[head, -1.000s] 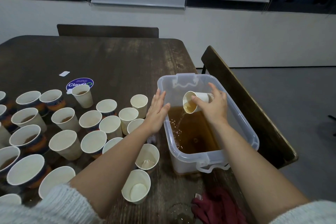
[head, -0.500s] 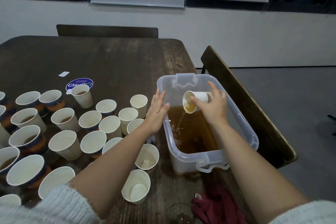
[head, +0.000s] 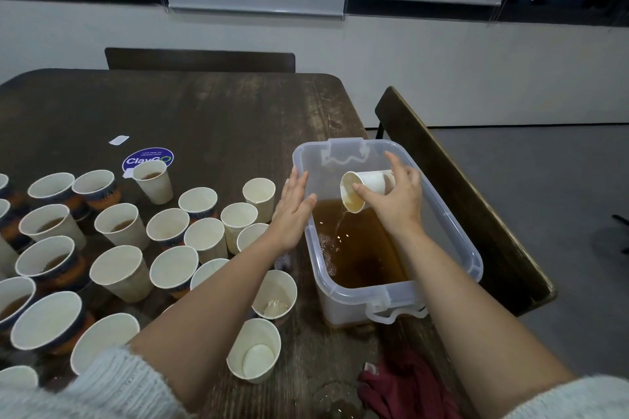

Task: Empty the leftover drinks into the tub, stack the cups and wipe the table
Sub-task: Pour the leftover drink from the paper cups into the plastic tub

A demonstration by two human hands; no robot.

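My right hand (head: 396,202) grips a white paper cup (head: 366,184), tipped on its side over the clear plastic tub (head: 456,235). A thin stream of brown drink runs from the cup into the brown liquid (head: 360,248) inside. With straight fingers, my left hand (head: 292,211) rests flat against the tub's left wall. Several paper cups (head: 119,265) stand on the dark wooden table (head: 211,119) to the left, some holding brown drink, some with dark sleeves. A dark red cloth (head: 405,388) lies near the table's front edge.
A wooden chair back (head: 459,187) stands right of the tub, another chair (head: 200,59) at the far side. A round blue sticker (head: 147,157) and a small white paper scrap (head: 118,140) lie on the table. A wet patch (head: 335,398) sits beside the cloth.
The cup stays tipped over the tub and the stream keeps running. Both hands have hardly moved.
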